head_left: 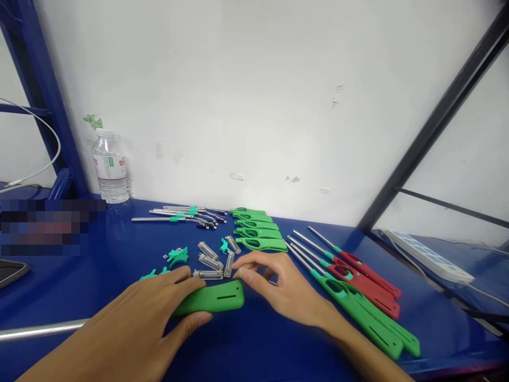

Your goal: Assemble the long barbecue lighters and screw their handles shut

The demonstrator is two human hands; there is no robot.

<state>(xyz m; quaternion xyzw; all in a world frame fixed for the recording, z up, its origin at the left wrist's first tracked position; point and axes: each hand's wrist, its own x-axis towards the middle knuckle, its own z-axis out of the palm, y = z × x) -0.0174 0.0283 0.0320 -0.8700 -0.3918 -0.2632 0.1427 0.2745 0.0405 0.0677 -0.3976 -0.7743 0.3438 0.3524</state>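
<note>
My left hand (pixel 159 313) is wrapped round the green handle of a long-necked gas lighter (pixel 220 297), whose metal tube points out to the left under my wrist. Just past the handle's right end is my right hand (pixel 278 286), its thumb and index fingertips brought close together. Whatever they pinch, if anything, is too small or hidden to make out. A clear fuel tank (pixel 229 264) lies right beside these fingertips. More clear fuel tanks (pixel 210 261) lie beyond my left hand, with small teal trigger pieces (pixel 177 255) to their left.
Green handle halves (pixel 260 233) lie in a row at the back, left of them metal tubes with wires (pixel 159 218). Finished-looking red lighters (pixel 368 286) and green lighters (pixel 366 323) lie at right. A water bottle (pixel 111 172), a power strip (pixel 429 257) and a phone-like device (pixel 11 271) stand around.
</note>
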